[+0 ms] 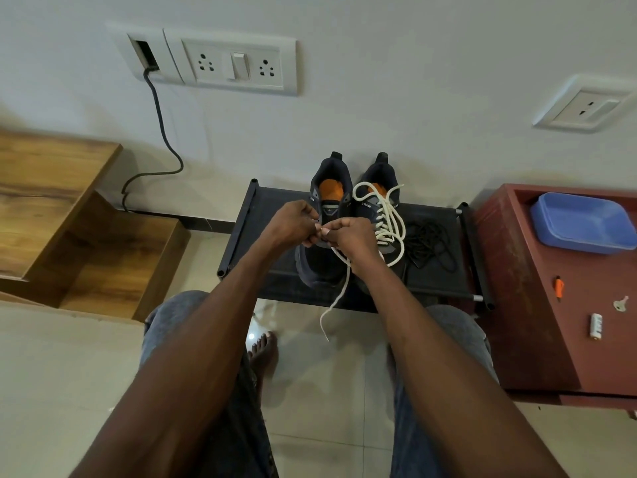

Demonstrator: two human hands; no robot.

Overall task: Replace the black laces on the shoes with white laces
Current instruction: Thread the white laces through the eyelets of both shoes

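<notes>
White lace (339,281) runs from the lower eyelets of the left shoe (322,236) and trails off the front edge of the black shoe rack (431,281) toward the tiled floor, pinched near the shoe by both the left hand (293,224) and the right hand (348,236), whose curled fingertips meet over the tongue. Just beside it stands the right shoe (377,215), already threaded with a white lace whose loose loops spill over its side, and the removed black laces (431,243) lie in a tangle on the rack to its right. Farther right, a red cabinet (537,305) carries a blue tray (582,222), a key (621,303) and a battery (596,326).
</notes>
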